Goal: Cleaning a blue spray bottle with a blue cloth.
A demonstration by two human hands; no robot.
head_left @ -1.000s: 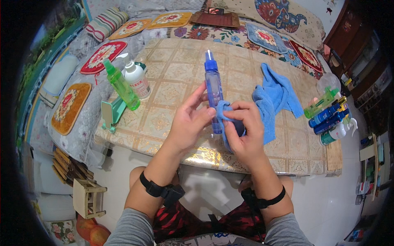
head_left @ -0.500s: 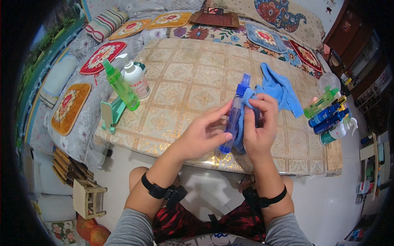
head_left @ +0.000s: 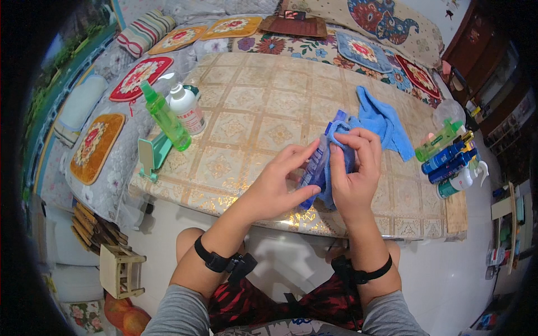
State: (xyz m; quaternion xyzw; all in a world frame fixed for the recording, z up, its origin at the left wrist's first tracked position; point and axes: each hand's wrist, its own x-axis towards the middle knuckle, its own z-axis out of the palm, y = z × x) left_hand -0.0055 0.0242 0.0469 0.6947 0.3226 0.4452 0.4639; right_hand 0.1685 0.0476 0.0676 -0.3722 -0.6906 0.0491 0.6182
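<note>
A translucent blue spray bottle (head_left: pixel 314 168) stands tilted between my hands, above the near side of the table. My left hand (head_left: pixel 269 182) grips it from the left, with the thumb low on the bottle and the fingers curling behind it. Pinched in my right hand (head_left: pixel 357 168) is part of a blue cloth (head_left: pixel 384 124), pressed against the bottle's right side. The rest of the cloth lies spread on the table beyond that hand. Cloth and fingers hide much of the bottle's right side and its upper part.
A patterned cover lies over the table (head_left: pixel 252 112). On its left stand a green spray bottle (head_left: pixel 168 120), a white pump bottle (head_left: pixel 188 109) and a mint-green stand (head_left: pixel 154 157). Several bottles (head_left: pixel 448 159) lie at the right edge. A wooden stool (head_left: pixel 120 271) is on the floor, lower left.
The spray bottle has turned about its length, so printed marking now faces up, and its top leans slightly more right. My right hand and the cloth have shifted slightly against it.
</note>
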